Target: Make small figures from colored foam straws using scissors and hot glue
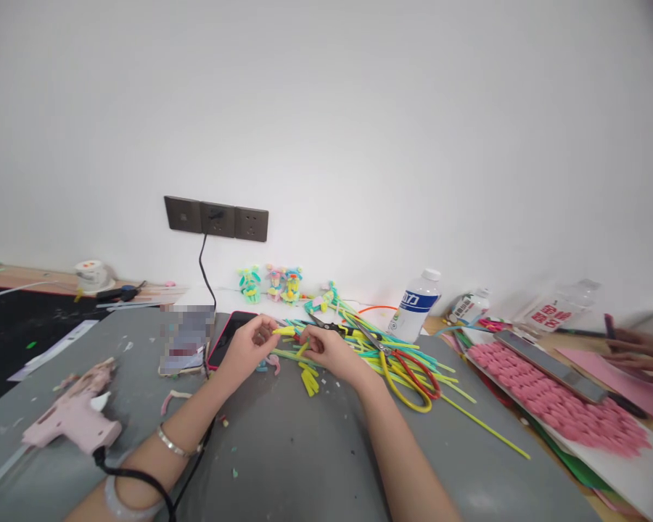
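My left hand (252, 341) is closed in a pinch on a short yellow pipe cleaner piece (284, 331), whose end points to the right. Close by, my right hand (326, 351) has its fingers curled together over the pile. A bit of yellow shows at its fingertips, but whether they grip it I cannot make out. Cut yellow pieces (309, 381) lie on the grey mat just below. Long yellow, green and blue pipe cleaners (429, 357) spread to the right. On them rest scissors (408, 373) with one red and one yellow handle.
At left lies a pink glue gun (73, 420), its black cord running under my left forearm. Two phones, one pink-edged (226, 339), lie beyond it. Small fuzzy figures (291, 285) and a white bottle (415, 304) stand by the wall. At far right is another person's hand (642, 351).
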### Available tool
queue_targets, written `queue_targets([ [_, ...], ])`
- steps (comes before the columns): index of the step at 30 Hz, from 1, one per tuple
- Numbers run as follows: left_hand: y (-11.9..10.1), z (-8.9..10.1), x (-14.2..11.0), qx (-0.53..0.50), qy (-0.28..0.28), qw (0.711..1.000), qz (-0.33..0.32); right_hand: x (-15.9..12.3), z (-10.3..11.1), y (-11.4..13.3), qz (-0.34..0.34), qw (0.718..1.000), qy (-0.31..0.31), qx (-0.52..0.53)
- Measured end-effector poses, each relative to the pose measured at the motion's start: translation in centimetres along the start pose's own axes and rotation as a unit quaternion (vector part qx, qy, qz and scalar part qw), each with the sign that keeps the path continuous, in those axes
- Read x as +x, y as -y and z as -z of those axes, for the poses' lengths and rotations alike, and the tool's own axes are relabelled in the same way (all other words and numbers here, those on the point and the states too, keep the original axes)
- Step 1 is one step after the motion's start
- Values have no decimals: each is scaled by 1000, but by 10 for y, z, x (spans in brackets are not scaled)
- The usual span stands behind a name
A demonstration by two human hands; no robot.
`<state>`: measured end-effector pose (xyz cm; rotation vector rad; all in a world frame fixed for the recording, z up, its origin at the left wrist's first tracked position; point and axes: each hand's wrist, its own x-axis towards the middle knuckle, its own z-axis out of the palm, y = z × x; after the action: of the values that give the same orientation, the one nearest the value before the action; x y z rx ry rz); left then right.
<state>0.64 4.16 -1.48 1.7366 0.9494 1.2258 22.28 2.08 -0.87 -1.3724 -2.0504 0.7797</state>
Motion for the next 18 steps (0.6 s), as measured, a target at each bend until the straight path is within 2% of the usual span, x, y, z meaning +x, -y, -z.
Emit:
queue_targets([
  [4,2,1,1,2,0,1000,3,4,-2,-5,-2,999,-34,-2],
  [8,4,2,1,3,-1,1000,6,4,1,-7,-22,997,-61,43],
  [14,3,2,2,-3,0,1000,8,-4,10,-4,-58,987,-9,151],
  [18,3,2,1,-7,-2,1000,6,-4,9,-1,-61,983,3,173],
])
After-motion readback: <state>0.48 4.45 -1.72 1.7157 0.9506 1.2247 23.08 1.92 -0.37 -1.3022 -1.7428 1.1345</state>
